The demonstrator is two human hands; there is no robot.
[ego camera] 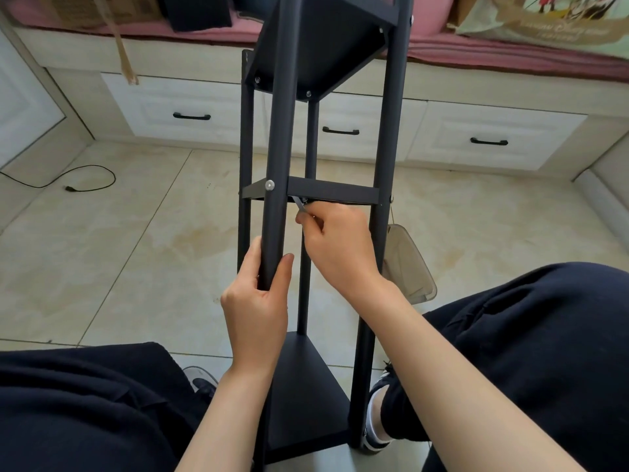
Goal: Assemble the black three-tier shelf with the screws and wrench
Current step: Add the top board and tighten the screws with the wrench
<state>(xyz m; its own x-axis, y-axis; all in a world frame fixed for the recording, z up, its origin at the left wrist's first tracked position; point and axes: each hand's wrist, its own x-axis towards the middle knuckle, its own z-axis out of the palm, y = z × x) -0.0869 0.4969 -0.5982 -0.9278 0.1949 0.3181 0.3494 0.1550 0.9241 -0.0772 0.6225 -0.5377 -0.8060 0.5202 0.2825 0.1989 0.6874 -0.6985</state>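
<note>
Black metal, the three-tier shelf (326, 192) stands upright on the tiled floor (136, 250) between the seated person's knees. The left hand (257, 301) is wrapped round the shelf's near left post below the middle tier. The right hand (340, 247) pinches a small silver wrench (301, 206) set against a screw under that tier's front edge.

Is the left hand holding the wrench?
No, the left hand grips a black shelf post, while the right hand holds the wrench under the middle tier.
</note>
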